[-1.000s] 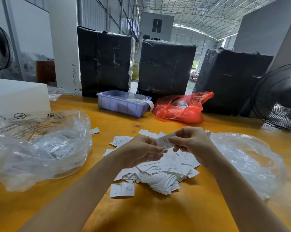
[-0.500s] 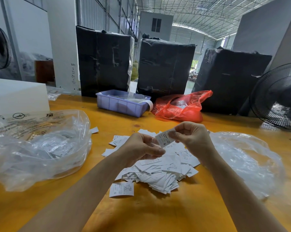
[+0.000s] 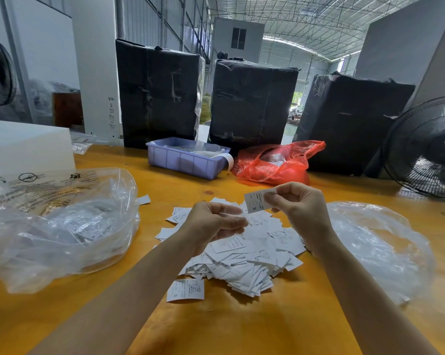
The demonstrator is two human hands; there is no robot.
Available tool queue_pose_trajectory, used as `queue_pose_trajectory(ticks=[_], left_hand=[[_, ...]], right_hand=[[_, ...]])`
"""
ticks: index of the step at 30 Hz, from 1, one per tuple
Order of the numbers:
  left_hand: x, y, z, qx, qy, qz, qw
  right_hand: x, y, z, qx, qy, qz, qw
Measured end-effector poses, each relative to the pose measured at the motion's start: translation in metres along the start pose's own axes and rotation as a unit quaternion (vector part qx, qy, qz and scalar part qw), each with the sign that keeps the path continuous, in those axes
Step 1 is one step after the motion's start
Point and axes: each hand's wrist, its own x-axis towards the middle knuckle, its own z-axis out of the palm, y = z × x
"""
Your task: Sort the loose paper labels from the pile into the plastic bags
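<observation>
Right hand (image 3: 297,204) pinches label (image 3: 256,202) marked "S"

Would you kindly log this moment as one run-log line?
right hand: pinches label | left hand: fingers curled, no label | pile: between bags | label: above pile

Head camera looks forward and down, close over the table (image 3: 242,329).

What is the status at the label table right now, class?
Right hand pinches one label above the pile. Left hand curled, seemingly empty. Clear bags left and right; nothing blocking.
</observation>
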Motion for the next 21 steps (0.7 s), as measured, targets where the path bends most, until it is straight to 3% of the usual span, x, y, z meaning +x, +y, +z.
queue_pose_trajectory(ticks=[14,19,21], left_hand=[[-0.002,0.003,0.003,-0.05,-0.013,-0.015,0.999],[-0.002,0.003,0.003,-0.072,-0.017,-0.026,0.997],[-0.003,0.003,0.003,-0.081,-0.022,-0.03,0.996]], right_hand=[[-0.006,0.003,0.014,-0.017,-0.014,-0.029,0.999],[-0.006,0.0,0.012,0.062,0.07,-0.031,0.995],[-0.005,0.0,0.011,0.077,0.066,-0.024,0.994]])
